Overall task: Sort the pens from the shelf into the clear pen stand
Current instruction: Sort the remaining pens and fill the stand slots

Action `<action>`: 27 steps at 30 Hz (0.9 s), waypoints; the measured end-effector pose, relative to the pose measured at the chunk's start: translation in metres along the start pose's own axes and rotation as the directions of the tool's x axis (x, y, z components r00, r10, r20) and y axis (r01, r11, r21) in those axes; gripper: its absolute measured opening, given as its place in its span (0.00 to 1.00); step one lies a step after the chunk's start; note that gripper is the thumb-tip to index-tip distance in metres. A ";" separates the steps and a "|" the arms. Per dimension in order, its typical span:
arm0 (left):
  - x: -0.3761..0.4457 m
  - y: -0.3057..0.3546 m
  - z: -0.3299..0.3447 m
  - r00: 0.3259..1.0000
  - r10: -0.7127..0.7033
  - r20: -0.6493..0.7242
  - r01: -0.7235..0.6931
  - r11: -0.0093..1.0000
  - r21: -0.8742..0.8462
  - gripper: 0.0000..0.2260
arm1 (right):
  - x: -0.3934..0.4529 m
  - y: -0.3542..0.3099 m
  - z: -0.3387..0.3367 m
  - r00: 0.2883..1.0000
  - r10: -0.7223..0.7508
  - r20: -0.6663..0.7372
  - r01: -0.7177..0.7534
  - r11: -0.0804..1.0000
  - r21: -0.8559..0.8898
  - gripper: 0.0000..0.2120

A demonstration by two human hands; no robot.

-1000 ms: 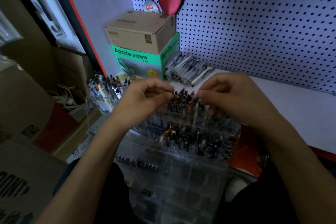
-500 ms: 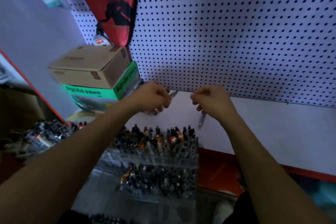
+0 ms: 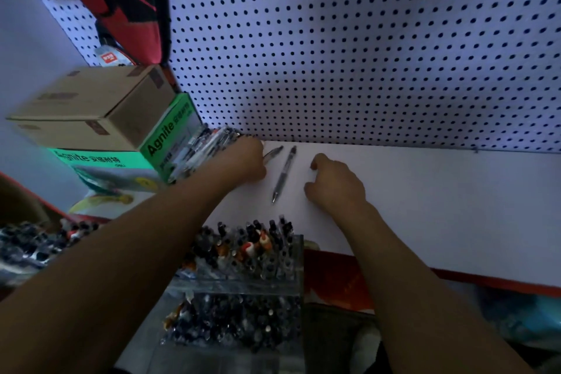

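Both hands reach out over the white shelf (image 3: 425, 206), below the pegboard (image 3: 364, 55). The left hand (image 3: 247, 161) lies at the right edge of a pile of pens (image 3: 200, 149) heaped against the green box (image 3: 170, 143); its fingers are curled over a pen (image 3: 273, 152) whose dark end sticks out toward the right, and it seems to pinch that pen, though the grip itself is hidden behind the knuckles. The right hand (image 3: 335, 184) rests on the shelf with its fingers bent under; I cannot tell whether it holds anything. Between the two hands one loose pen (image 3: 283, 174) lies flat on the shelf, its tip pointing near and its far end close to the pegboard, touching neither hand.

The clear stand (image 3: 249, 279) sits nearer, below the shelf edge, between the forearms. Its far tier is packed with upright pens, caps mostly black with a few orange and white; a nearer tier is also full, blurred.

A brown carton (image 3: 91, 109) is stacked on the green box at the left. A red bag (image 3: 127, 0) hangs on the pegboard above it. More pens (image 3: 36, 243) stand at the far left edge, blurred.
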State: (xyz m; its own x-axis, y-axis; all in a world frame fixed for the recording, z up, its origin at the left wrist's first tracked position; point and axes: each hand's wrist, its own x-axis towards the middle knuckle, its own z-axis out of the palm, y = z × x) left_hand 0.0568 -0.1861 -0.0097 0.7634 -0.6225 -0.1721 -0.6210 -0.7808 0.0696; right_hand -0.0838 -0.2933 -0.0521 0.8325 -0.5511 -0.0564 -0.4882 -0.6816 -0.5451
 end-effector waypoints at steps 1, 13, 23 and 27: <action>0.001 0.001 0.001 1.000 -0.001 0.017 0.000 1.000 0.027 0.06 | 0.000 -0.001 0.001 0.999 -0.035 -0.012 0.035 0.999 0.009 0.18; -0.005 -0.003 0.007 0.982 0.110 0.156 -0.109 0.994 -0.018 0.11 | -0.003 -0.015 0.008 0.977 -0.171 0.129 0.190 0.970 -0.151 0.15; -0.020 -0.009 -0.010 0.997 0.081 -0.008 -0.080 0.953 -0.292 0.05 | -0.005 -0.008 0.000 0.989 0.109 -0.101 -0.102 0.992 0.070 0.07; -0.039 -0.011 -0.028 0.999 -0.033 -0.026 0.007 0.745 -0.667 0.07 | -0.009 -0.008 -0.018 0.962 0.272 -0.023 -0.189 0.726 0.661 0.02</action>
State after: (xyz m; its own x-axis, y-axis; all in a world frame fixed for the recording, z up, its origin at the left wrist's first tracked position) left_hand 0.0388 -0.1543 0.0237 0.7877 -0.5978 -0.1490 -0.3384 -0.6219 0.7062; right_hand -0.0924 -0.2915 -0.0325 0.6625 -0.7263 -0.1835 -0.3387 -0.0719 -0.9382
